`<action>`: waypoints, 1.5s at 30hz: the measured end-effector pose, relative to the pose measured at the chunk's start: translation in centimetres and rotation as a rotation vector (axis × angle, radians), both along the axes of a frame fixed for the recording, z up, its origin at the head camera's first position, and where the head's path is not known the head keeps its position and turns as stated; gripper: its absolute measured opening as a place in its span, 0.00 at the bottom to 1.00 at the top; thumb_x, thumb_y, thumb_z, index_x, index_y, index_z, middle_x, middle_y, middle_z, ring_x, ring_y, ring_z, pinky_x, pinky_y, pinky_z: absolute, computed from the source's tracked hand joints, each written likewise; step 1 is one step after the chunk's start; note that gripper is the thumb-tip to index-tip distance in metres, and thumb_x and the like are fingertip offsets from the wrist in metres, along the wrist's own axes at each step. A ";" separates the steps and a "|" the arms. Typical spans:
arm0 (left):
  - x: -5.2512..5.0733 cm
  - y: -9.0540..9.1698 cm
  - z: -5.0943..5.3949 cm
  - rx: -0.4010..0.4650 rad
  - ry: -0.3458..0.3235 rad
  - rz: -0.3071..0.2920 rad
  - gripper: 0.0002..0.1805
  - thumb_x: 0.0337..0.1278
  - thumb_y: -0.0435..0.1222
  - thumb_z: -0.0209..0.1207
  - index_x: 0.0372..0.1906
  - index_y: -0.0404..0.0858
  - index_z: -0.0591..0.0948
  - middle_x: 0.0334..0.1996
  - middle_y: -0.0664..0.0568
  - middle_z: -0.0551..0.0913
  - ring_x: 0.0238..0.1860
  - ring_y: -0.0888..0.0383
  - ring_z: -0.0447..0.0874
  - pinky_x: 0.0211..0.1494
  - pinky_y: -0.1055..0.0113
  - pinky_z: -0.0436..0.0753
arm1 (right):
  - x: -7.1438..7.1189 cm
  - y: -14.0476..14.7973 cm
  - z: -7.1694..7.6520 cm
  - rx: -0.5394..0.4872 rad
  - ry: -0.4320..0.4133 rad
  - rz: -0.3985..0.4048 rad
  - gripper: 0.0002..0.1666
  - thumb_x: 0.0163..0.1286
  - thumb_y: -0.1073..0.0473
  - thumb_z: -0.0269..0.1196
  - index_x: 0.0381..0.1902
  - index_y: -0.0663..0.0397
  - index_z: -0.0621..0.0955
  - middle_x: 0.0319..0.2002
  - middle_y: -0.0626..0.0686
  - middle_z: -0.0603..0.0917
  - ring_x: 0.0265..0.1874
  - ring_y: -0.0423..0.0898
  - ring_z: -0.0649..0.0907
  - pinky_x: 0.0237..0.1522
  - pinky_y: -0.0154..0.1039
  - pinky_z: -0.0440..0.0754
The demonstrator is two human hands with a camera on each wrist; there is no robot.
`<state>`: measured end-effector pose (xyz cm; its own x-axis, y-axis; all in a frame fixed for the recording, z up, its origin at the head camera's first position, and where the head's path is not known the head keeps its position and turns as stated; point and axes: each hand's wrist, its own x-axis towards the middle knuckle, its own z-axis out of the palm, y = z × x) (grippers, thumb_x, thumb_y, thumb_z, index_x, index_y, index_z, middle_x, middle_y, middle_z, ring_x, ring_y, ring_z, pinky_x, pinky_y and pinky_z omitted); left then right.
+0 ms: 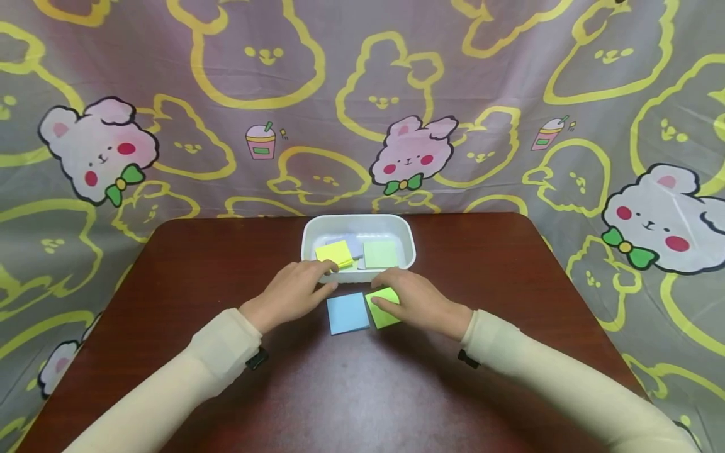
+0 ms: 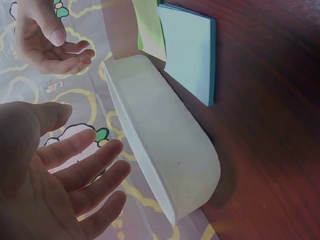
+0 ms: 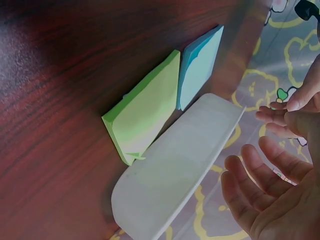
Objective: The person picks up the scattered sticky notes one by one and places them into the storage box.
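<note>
A blue pad of sticky notes (image 1: 348, 313) and a bright green pad (image 1: 384, 309) lie side by side on the table, just in front of a white plastic box (image 1: 359, 277). Inside the box are a yellow pad (image 1: 333, 251), a pale green pad (image 1: 381, 254) and a lavender one (image 1: 354, 244) partly covered. My left hand (image 1: 291, 292) hovers at the box's front left, fingers loosely spread and empty in the left wrist view. Above the green pad, my right hand (image 1: 421, 303) hides part of it; the right wrist view shows its relaxed fingers (image 3: 245, 187) holding nothing.
The dark red-brown wooden table (image 1: 226, 251) carries the box near its back edge. Behind and at both sides hangs a grey curtain (image 1: 340, 94) with yellow outlines and cartoon animals.
</note>
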<state>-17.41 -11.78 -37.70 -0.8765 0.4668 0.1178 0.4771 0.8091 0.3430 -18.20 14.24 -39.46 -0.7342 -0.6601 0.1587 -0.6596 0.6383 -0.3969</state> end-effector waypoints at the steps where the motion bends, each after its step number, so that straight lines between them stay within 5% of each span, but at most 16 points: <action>1: 0.0 0.0 -0.1 0.005 -0.004 0.002 0.19 0.69 0.42 0.61 0.58 0.37 0.80 0.52 0.46 0.88 0.47 0.51 0.89 0.49 0.54 0.85 | 0.0 0.0 -0.1 0.003 0.003 -0.001 0.16 0.71 0.53 0.65 0.52 0.55 0.83 0.49 0.52 0.88 0.51 0.47 0.85 0.56 0.47 0.83; 22: 0.5 0.7 -2.4 -0.012 0.005 -0.042 0.16 0.66 0.40 0.63 0.54 0.38 0.82 0.47 0.50 0.88 0.42 0.58 0.86 0.46 0.58 0.85 | -0.2 1.1 -2.4 0.030 0.029 -0.054 0.17 0.69 0.51 0.67 0.50 0.54 0.83 0.49 0.50 0.87 0.51 0.46 0.84 0.56 0.46 0.82; 45: 0.5 2.3 -3.9 -0.034 -0.001 -0.086 0.16 0.67 0.41 0.63 0.55 0.39 0.83 0.49 0.49 0.88 0.50 0.52 0.87 0.53 0.55 0.85 | -1.3 2.3 -4.3 0.051 0.063 -0.074 0.18 0.67 0.52 0.68 0.49 0.57 0.84 0.47 0.53 0.87 0.49 0.49 0.83 0.53 0.48 0.82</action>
<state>-16.88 -9.49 -41.63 -0.8332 0.5440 0.0995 0.5448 0.7764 0.3169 -19.48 16.53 -43.75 -0.7710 -0.6125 0.1742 -0.6325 0.7045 -0.3220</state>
